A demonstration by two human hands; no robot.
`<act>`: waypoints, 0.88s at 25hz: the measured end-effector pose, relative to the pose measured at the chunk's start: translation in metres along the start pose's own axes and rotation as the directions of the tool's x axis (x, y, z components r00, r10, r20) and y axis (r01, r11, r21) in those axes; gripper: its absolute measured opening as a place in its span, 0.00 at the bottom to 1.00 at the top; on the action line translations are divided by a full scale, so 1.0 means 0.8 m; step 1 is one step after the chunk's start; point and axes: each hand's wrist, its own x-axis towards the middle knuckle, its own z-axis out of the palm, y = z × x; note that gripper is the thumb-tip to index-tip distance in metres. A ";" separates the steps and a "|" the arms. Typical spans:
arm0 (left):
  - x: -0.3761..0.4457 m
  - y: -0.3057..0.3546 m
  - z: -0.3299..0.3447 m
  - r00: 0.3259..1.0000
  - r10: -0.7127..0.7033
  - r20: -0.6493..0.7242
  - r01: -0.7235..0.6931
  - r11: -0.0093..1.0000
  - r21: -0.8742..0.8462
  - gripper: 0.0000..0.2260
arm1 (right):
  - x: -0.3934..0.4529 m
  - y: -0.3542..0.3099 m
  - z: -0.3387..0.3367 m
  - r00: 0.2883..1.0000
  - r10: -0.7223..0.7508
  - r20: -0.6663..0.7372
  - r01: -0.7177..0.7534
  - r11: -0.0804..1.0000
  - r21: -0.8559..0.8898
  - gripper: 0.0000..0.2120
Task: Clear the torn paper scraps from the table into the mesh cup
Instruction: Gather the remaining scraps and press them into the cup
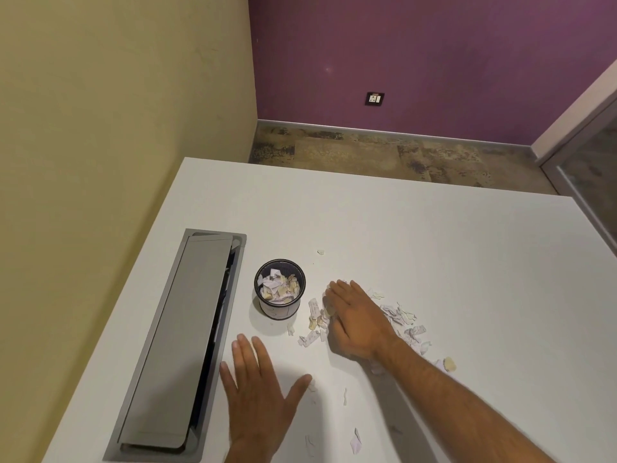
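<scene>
A black mesh cup point(279, 307) stands upright on the white table point(434, 248), holding several paper scraps. Just right of it lies a spread of torn paper scraps point(405, 320). My right hand point(354, 320) lies flat, palm down, on the left part of that spread, fingers pointing toward the cup; scraps point(315, 324) show at its fingertips. My left hand point(258, 392) rests flat on the table below the cup, fingers spread, holding nothing. A few loose scraps point(355, 441) lie near the table's front, and one small scrap point(320, 251) lies beyond the cup.
A long grey cable hatch point(177, 342) is set into the table left of the cup. The beige wall runs along the table's left side. The table's far edge gives onto a mottled floor point(384, 152) and a purple wall.
</scene>
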 end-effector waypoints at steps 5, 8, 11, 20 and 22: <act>0.013 -0.005 0.007 0.941 0.338 0.024 -0.338 0.941 0.002 0.43 | 0.007 0.007 -0.004 1.000 0.016 0.014 -0.016 1.000 0.007 0.30; 0.026 -0.003 0.000 0.968 0.248 0.024 -0.249 0.968 0.019 0.45 | 0.013 0.008 -0.007 1.000 0.016 0.007 -0.016 1.000 0.002 0.30; 0.028 -0.004 -0.002 0.972 0.233 0.043 -0.234 0.972 0.032 0.46 | 0.019 0.010 -0.010 0.999 0.032 0.000 -0.032 0.999 0.003 0.30; 0.023 0.011 -0.004 0.898 0.439 0.023 -0.438 0.898 -0.045 0.43 | 0.087 0.014 -0.023 0.980 0.123 0.158 -0.136 0.988 0.072 0.33; 0.026 0.018 -0.004 0.884 0.466 0.022 -0.465 0.885 -0.033 0.44 | 0.103 0.013 -0.024 0.967 0.132 0.218 -0.145 0.988 0.047 0.34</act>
